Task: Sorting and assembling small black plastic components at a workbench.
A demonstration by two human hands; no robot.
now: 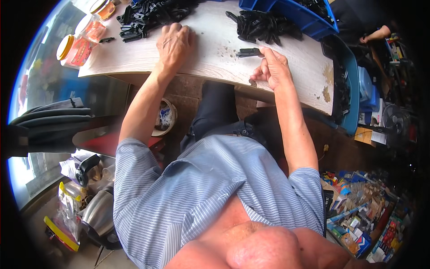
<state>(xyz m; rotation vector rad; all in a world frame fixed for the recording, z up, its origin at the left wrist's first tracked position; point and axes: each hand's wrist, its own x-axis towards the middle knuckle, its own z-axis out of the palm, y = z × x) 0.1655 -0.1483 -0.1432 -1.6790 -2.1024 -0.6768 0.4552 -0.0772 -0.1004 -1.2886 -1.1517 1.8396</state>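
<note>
Right in close to the near edge of the counter (pixel 210 54), right of its middle: a black clip (pixel 247 53), caught by one end at the fingertips of the right hand (pixel 275 67) and pointing off toward the left edge. Beyond it, nearer the far edge, a heap of similar clips (pixel 268 26), close by but apart from the held one. Now across to the left: another heap (pixel 143 20), up along the far edge, very near the left hand (pixel 174 45).

On to the containers! Up at the far right corner, a blue bin (pixel 289 14), loaded with more black pieces (pixel 316 8). Just off the right edge, a teal tub (pixel 353 80) with dark pieces inside. Over at the left edge, a row of three jars (pixel 77 50), with reddish and orange contents too blurred to name. Down below the near edge, a pale bucket (pixel 172 127) with crumpled plastic inside.

And the fingers! On the right, pinching the clip's end between thumb and forefinger, with the others loosely curled. On the left, palm down, with fingers bent; can't tell whether gripping anything underneath.
</note>
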